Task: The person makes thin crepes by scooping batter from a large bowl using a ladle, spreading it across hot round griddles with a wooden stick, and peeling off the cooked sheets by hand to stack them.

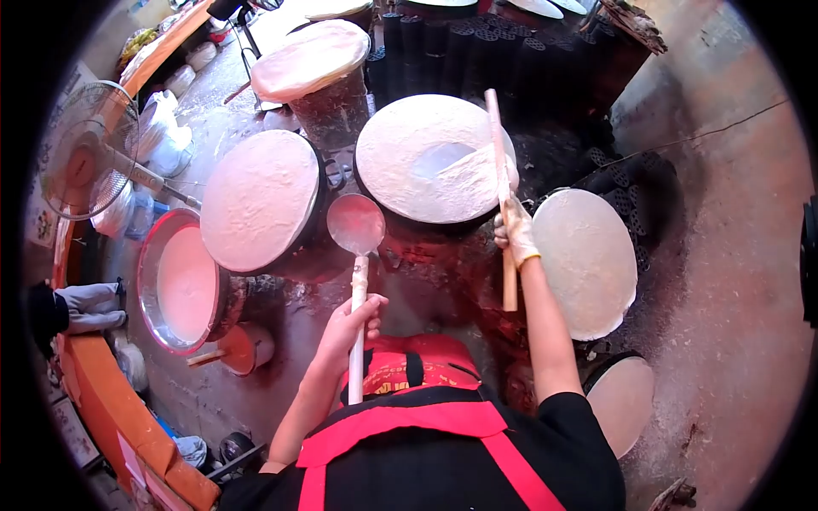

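Note:
My left hand (pixel 361 320) is closed around the pale handle of a ladle (pixel 356 223), whose round bowl is smeared with batter. The bowl sits between two round griddles. My right hand (pixel 517 232), in a light work glove, grips a long wooden stick (pixel 494 128) that crosses the right edge of the middle griddle. On that griddle lies a thin, pale round flatbread (pixel 400 128). Its surface has a smooth greyish patch in the centre and a wrinkled fold running towards the stick. Whether the stick touches the flatbread is hard to tell.
Covered griddles stand left (pixel 260 200) and right (pixel 584 264). A basin of batter (pixel 186 281) and a small red pot (pixel 249 349) are at lower left. A stack of flatbreads (pixel 311 60) tops a bucket behind. Dark perforated briquettes (pixel 503 68) and a fan (pixel 89 153) flank the area.

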The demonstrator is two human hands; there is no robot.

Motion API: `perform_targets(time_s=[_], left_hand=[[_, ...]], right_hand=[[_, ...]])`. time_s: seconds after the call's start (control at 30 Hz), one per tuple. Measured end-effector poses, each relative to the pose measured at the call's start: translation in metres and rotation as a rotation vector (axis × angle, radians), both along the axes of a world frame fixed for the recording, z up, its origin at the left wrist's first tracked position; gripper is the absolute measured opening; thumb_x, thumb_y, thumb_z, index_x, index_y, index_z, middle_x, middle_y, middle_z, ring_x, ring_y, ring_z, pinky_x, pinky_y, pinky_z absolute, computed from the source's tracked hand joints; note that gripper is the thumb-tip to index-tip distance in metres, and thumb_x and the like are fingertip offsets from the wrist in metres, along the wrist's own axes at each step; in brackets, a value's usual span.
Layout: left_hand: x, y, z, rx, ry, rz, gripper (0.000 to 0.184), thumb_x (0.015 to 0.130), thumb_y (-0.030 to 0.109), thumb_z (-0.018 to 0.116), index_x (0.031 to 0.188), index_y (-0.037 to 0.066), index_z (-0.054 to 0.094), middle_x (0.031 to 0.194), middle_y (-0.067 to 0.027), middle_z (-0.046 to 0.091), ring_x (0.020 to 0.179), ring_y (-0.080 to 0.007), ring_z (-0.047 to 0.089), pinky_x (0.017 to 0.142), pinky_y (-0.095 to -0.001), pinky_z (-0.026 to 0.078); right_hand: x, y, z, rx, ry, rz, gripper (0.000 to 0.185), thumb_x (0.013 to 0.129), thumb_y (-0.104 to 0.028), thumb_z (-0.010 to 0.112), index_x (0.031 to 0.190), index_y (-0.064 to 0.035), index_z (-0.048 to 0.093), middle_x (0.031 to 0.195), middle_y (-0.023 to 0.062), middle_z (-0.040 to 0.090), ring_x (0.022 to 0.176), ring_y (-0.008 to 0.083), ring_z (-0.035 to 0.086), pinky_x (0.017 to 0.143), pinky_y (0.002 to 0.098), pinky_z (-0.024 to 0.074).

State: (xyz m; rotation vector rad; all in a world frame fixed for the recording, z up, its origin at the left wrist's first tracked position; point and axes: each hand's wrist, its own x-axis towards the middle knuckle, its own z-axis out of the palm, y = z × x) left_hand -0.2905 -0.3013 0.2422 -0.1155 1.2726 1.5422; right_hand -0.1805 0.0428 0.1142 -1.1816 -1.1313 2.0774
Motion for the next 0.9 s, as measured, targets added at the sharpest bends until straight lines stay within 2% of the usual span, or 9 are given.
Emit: perform_targets(time_s=[0.07,0.23,0.4,0.67,0.73,0.77,0.8,0.83,0.9], left_hand=[[-0.007,0.002,0.011,-0.009,0.012,-0.029,0.019,0.092,0.017,0.057,0.097,-0.001,0.056,0.069,0.0006,0.048,0.051,-0.0026,0.039,0.042,-0.0163,0.034],[-0.026,-0.002,0.016,-0.001,0.064,-0.062,0.020,0.093,0.020,0.056,0.101,0.003,0.052,0.066,0.0000,0.049,0.042,-0.0005,0.034,0.034,-0.0154,0.026],[-0.037,-0.014,0.013,-0.025,0.049,-0.013,0.023,0.097,0.023,0.046,0.109,0.004,0.049,0.067,-0.0004,0.047,0.044,-0.0017,0.033,0.035,-0.0157,0.026],[-0.050,-0.010,-0.007,0.039,-0.087,-0.039,0.017,0.096,0.022,0.049,0.101,0.005,0.049,0.069,0.0027,0.043,0.052,-0.0038,0.039,0.043,-0.0167,0.034],[-0.050,-0.011,-0.014,0.039,-0.064,0.007,0.017,0.096,0.020,0.050,0.100,0.004,0.050,0.072,0.0011,0.045,0.056,-0.0050,0.042,0.045,-0.0167,0.036],[-0.052,-0.011,-0.016,0.044,-0.046,-0.004,0.016,0.095,0.020,0.050,0.100,0.004,0.050,0.074,0.0005,0.046,0.058,-0.0052,0.043,0.045,-0.0167,0.037],[-0.054,-0.014,-0.019,0.050,-0.030,-0.029,0.016,0.095,0.019,0.050,0.100,0.004,0.051,0.075,0.0000,0.047,0.059,-0.0054,0.044,0.046,-0.0166,0.038],[-0.054,-0.013,-0.017,0.020,-0.017,-0.022,0.015,0.095,0.018,0.051,0.099,0.003,0.052,0.076,-0.0006,0.047,0.058,-0.0051,0.044,0.045,-0.0163,0.037],[-0.056,-0.017,-0.015,0.024,-0.047,-0.060,0.013,0.094,0.018,0.052,0.097,0.005,0.050,0.075,-0.0002,0.047,0.057,-0.0054,0.042,0.042,-0.0165,0.033]], right_hand=[[-0.031,-0.023,0.014,0.004,-0.073,-0.154,0.036,0.092,-0.037,0.053,0.126,-0.0235,0.049,0.058,-0.0010,0.044,0.036,0.0092,0.037,0.031,0.0245,0.0299],[-0.038,-0.070,0.048,0.195,-0.211,0.191,0.034,0.093,-0.033,0.054,0.123,-0.0185,0.055,0.056,-0.0059,0.041,0.040,0.0060,0.038,0.035,0.0230,0.0324],[-0.028,-0.085,0.008,-0.014,-0.042,-0.434,0.038,0.090,-0.029,0.060,0.127,-0.0219,0.053,0.053,-0.0052,0.038,0.031,0.0065,0.031,0.027,0.0236,0.0264],[-0.051,-0.104,0.046,0.115,-0.115,0.047,0.033,0.092,-0.027,0.057,0.125,-0.0241,0.054,0.053,-0.0064,0.038,0.035,0.0059,0.033,0.030,0.0229,0.0249],[-0.039,-0.109,0.036,0.181,-0.168,-0.275,0.023,0.091,-0.035,0.056,0.109,-0.0211,0.062,0.048,-0.0074,0.034,0.032,0.0063,0.030,0.028,0.0230,0.0217],[-0.033,-0.104,0.032,-0.234,-0.015,-0.334,0.029,0.089,-0.048,0.054,0.085,-0.0199,0.060,0.044,-0.0079,0.031,0.029,0.0070,0.027,0.027,0.0233,0.0186],[-0.037,-0.113,0.025,-0.159,-0.042,-0.264,0.038,0.086,-0.057,0.051,0.071,-0.0217,0.052,0.044,-0.0072,0.031,0.029,0.0077,0.027,0.027,0.0230,0.0186],[-0.041,-0.121,0.016,-0.152,0.026,-0.162,0.037,0.084,-0.060,0.052,0.073,-0.0240,0.051,0.047,-0.0070,0.035,0.032,0.0092,0.029,0.030,0.0254,0.0194],[-0.060,-0.151,0.024,0.160,-0.082,-0.117,0.026,0.090,-0.039,0.058,0.105,-0.0179,0.062,0.051,-0.0053,0.037,0.035,0.0081,0.033,0.031,0.0258,0.0266]])
